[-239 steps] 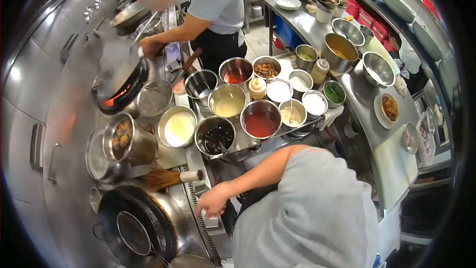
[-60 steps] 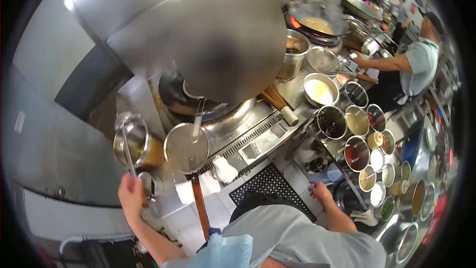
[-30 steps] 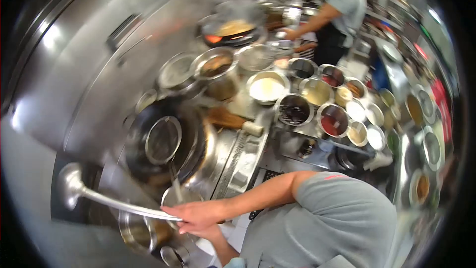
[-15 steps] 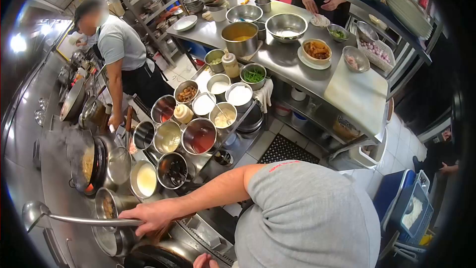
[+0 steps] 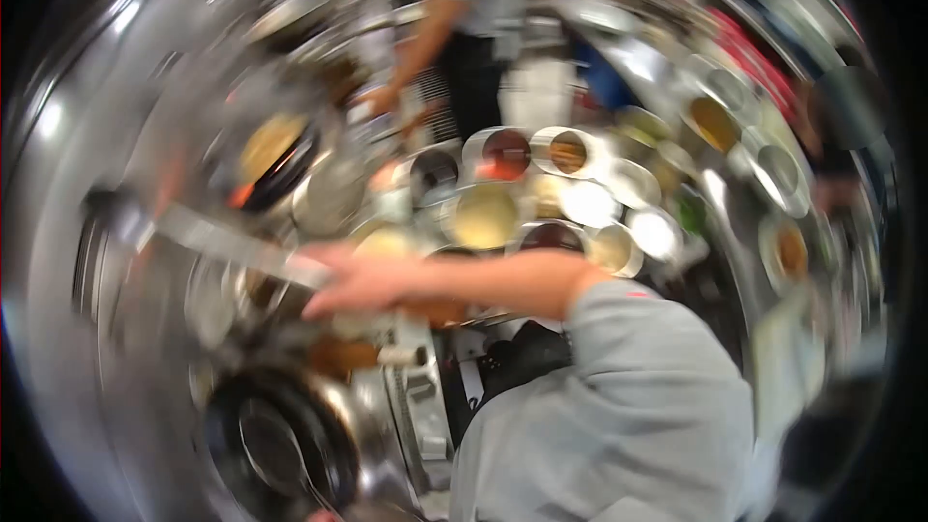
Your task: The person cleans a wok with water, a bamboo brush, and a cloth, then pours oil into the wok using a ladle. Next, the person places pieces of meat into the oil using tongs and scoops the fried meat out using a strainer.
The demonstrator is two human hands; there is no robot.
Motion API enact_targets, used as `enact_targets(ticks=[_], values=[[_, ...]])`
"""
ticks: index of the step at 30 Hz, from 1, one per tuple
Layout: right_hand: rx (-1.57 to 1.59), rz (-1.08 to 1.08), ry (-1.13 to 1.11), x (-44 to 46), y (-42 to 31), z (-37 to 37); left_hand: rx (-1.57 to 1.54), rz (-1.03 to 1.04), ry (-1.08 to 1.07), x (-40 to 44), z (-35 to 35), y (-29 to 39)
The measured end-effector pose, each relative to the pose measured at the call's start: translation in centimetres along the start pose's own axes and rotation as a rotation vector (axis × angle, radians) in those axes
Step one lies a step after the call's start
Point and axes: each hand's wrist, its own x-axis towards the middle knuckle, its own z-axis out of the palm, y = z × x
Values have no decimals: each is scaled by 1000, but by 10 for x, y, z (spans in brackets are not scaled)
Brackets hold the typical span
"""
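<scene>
Blurred by motion, my right hand [image 5: 353, 280] is closed around the handle of a long metal ladle [image 5: 222, 242], whose bowl is at the far left. My right arm reaches across the lower pots of the sauce group. Only a sliver of my left hand [image 5: 324, 516] shows at the bottom edge, beside the handle of a round strainer [image 5: 271, 445]; its grip is hidden. That strainer lies in a black wok [image 5: 227, 416] at the lower left. A brush [image 5: 358, 356] rests between the wok and my right forearm.
Several pots of sauces and ingredients, one with pale liquid [image 5: 485, 217], stand beyond my arm. A second wok [image 5: 275, 150] holds yellowish food over a flame. A co-worker [image 5: 474, 29] stands at the back near the stove. A steel counter [image 5: 715, 203] runs along the right.
The view has swung left, bringing the lower wok and strainer into sight. My right hand still holds the ladle. My left hand now barely shows at the bottom edge.
</scene>
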Motion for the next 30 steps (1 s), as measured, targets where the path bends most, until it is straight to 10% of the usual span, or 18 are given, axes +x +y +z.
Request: enact_targets(ticks=[3, 9, 11, 15, 30], values=[[-118, 375, -271, 35, -28, -56, 250, -237, 248, -31, -44, -43], [-820, -312, -449, 129, 27, -68, 511, -814, 320, -66, -55, -31], [-1019, -79, -564, 135, -7, -62, 525, -894, 274, -71, -53, -38], [-1302, -392, -603, 163, 7, -68, 121, -1022, 258, -97, -47, -84], [-1371, -21, -795, 195, -22, -65, -976, -1034, 453, -70, -37, -133]])
